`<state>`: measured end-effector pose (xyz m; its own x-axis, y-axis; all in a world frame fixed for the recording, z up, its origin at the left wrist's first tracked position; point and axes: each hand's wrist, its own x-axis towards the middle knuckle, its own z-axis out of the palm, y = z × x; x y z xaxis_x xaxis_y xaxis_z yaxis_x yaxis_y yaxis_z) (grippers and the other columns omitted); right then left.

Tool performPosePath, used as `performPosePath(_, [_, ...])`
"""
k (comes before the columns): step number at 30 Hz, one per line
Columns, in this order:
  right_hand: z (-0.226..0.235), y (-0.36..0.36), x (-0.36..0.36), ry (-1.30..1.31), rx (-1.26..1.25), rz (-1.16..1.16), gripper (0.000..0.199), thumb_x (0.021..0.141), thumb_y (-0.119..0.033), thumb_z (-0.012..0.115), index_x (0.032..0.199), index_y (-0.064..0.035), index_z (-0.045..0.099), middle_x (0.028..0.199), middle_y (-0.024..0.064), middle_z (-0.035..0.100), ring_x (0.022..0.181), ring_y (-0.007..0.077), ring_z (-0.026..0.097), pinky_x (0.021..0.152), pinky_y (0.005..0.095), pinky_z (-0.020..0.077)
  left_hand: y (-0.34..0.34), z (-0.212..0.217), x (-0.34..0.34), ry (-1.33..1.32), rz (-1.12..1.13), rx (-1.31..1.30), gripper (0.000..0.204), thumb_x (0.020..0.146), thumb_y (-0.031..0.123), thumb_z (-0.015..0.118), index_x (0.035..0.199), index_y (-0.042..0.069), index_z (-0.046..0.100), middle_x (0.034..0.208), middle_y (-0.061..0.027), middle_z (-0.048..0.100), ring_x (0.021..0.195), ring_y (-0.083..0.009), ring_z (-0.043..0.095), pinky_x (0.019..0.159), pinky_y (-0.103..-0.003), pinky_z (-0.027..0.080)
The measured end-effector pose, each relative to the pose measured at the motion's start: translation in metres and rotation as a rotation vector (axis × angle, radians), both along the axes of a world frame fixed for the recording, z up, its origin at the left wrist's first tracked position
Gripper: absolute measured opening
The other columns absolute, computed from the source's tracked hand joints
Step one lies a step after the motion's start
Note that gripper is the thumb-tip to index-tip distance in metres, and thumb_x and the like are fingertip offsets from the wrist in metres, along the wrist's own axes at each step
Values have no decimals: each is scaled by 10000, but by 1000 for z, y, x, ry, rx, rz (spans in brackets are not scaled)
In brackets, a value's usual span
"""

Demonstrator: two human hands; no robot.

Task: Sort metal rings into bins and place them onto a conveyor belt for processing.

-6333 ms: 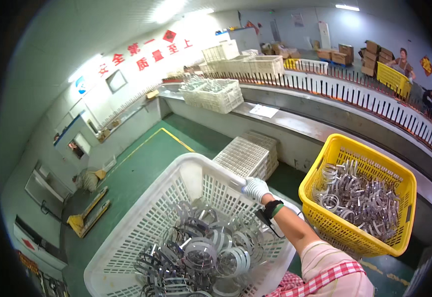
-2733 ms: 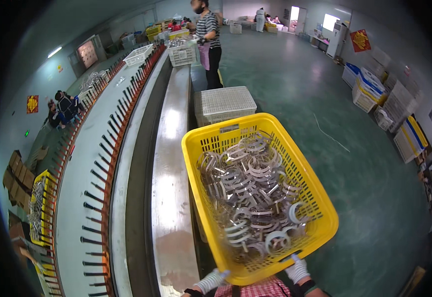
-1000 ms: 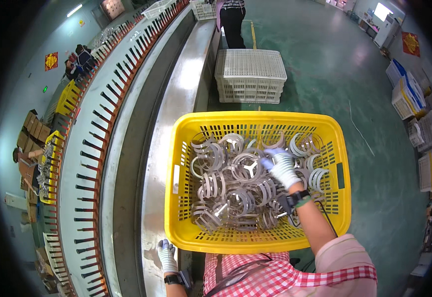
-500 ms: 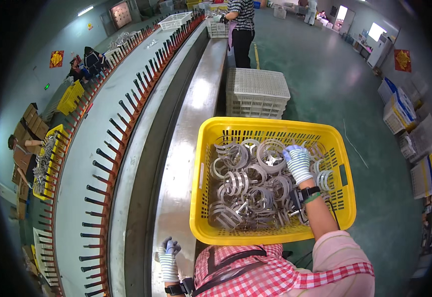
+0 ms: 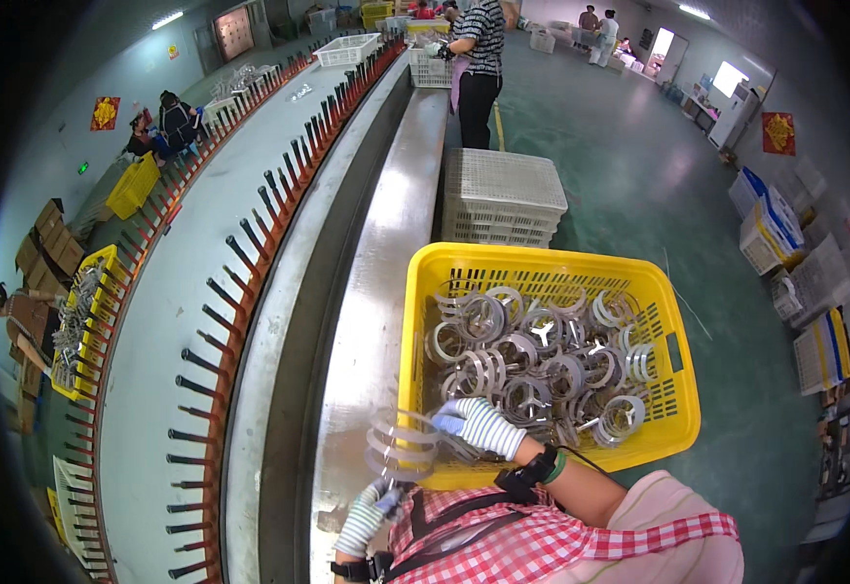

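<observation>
A part made of clear, spaced rings [image 5: 401, 450] stands upright over the metal ledge, left of the basket, somewhat blurred. My left hand [image 5: 369, 516], in a striped glove, closes around its lower end. My right hand [image 5: 483, 426], gloved alike, reaches across the near left rim of the yellow basket [image 5: 686, 409], its bent fingertips at the part's right side; their exact grip is blurred. Inside the basket lie several similar clear ring parts [image 5: 545, 331], heaped and overlapping, some showing three-armed white centres.
Left of the metal ledge [image 5: 371, 292] runs a conveyor [image 5: 157, 370] edged with upright dark-tipped pegs [image 5: 206, 362]. Stacked white crates [image 5: 503, 185] stand beyond the basket. A co-worker in a patterned shirt [image 5: 483, 44] stands at the far end of the ledge.
My right hand has come out of the heap, leftward and nearer, to the basket's rim. A ring part is now at my left hand, which was without one and has moved slightly right.
</observation>
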<state>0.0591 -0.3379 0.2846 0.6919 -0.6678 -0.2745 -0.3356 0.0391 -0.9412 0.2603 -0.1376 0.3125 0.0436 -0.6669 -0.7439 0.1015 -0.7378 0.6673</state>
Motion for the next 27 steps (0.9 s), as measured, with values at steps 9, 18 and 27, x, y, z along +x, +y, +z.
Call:
performPosePath(9, [-195, -162, -11, 506, -720, -251, 334, 773, -267, 588, 1047, -76, 585, 1000, 171, 600, 919, 350, 570, 816, 438, 446, 9, -32, 14, 138, 584, -44, 356, 876, 229, 583, 1144, 2, 523, 871, -59, 611, 739, -134, 572, 678, -259, 490])
performPosePath(18, [-275, -217, -7, 587, -896, -212, 98, 730, -183, 606, 784, -102, 608, 741, 154, 606, 700, 358, 580, 637, 468, 445, 9, -49, 32, 70, 734, -120, 244, 893, 179, 546, 1093, 39, 544, 870, -61, 568, 718, -135, 524, 629, -264, 459])
performPosePath(27, [-223, -205, 3, 799, -793, -457, 267, 808, -232, 596, 898, 19, 572, 791, 239, 615, 735, 410, 584, 637, 480, 453, 48, -55, 67, 126, 853, -290, 247, 881, 81, 537, 1121, 40, 503, 788, -58, 569, 630, -126, 520, 550, -226, 438])
